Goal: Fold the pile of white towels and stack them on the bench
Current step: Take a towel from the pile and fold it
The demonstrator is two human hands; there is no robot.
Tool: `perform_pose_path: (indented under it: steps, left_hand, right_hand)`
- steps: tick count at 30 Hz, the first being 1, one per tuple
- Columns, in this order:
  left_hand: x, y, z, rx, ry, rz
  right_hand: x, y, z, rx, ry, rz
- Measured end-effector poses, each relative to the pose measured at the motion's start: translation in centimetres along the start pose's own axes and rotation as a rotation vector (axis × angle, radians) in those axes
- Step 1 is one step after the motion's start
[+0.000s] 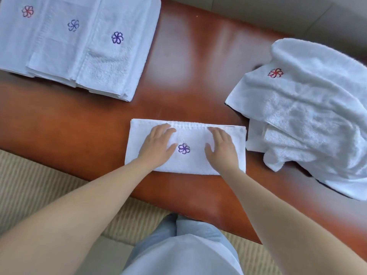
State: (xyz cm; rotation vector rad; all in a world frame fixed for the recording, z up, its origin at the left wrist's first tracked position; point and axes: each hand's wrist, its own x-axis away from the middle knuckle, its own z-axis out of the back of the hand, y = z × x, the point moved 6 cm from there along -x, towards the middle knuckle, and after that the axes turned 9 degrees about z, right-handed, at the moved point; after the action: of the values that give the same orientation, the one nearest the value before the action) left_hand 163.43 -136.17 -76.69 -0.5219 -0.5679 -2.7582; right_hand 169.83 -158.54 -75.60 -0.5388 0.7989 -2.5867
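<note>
Towel (198, 163) sat folded near the desk (188, 66) front edge, left hand (158, 144) and right hand (222, 147) flat on it, fingers spread, gripping nothing. Looked soft, light and floppy, so I'd scoop it under both short ends.

folded white terry towel with purple flower emblem (198, 159): flat, bench centre | stack of folded white towels (79, 46): overlapping, far left | rumpled white towel pile (309, 116): right | glossy red-brown wooden bench (188, 66)
</note>
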Motion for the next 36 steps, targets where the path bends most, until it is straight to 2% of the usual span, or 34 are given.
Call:
perform_pose_path:
  steps: [3,6,10,15,19,23,26,30,32,36]
  left_hand:
    - [-0.1,0.2,-4.3,-0.217,0.024,-0.127]
    - [-0.4,-0.8,-5.6,-0.264,0.156,-0.204]
    - [-0.5,-2.1,-4.7,-0.286,0.193,-0.204]
    - [0.9,-6.3,-4.3,-0.286,0.233,-0.117]
    - [0.1,-6.8,-5.4,-0.320,0.256,-0.132]
    - [0.5,-5.9,-3.9,-0.404,0.148,-0.042]
    - [0.9,-4.3,-2.8,-0.461,-0.013,0.063]
    - [0.4,-0.5,-1.4,-0.415,-0.153,0.164]
    - [-0.2,2.2,-1.0,-0.396,-0.191,0.113]
    - [-2.0,9.2,-1.6,-0.352,-0.260,-0.115]
  right_hand:
    - [0.7,-0.4,-4.0,0.217,0.025,0.098]
    - [1.0,0.7,-5.8,0.325,0.111,0.149]
    - [0.7,1.7,-5.1,0.353,0.117,0.235]
    - [2.5,5.6,-3.3,0.398,0.156,0.072]
    - [2.2,6.4,-3.8,0.473,0.182,0.085]
    - [2.1,5.1,-3.0,0.452,0.072,0.018]
    - [2.2,3.8,-1.8,0.411,-0.074,-0.009]
    - [3.3,3.1,1.3,0.299,-0.089,-0.069]
    - [4.6,4.0,2.2,0.264,-0.119,-0.151]
    - [8.0,7.0,3.2,0.162,-0.099,-0.339]
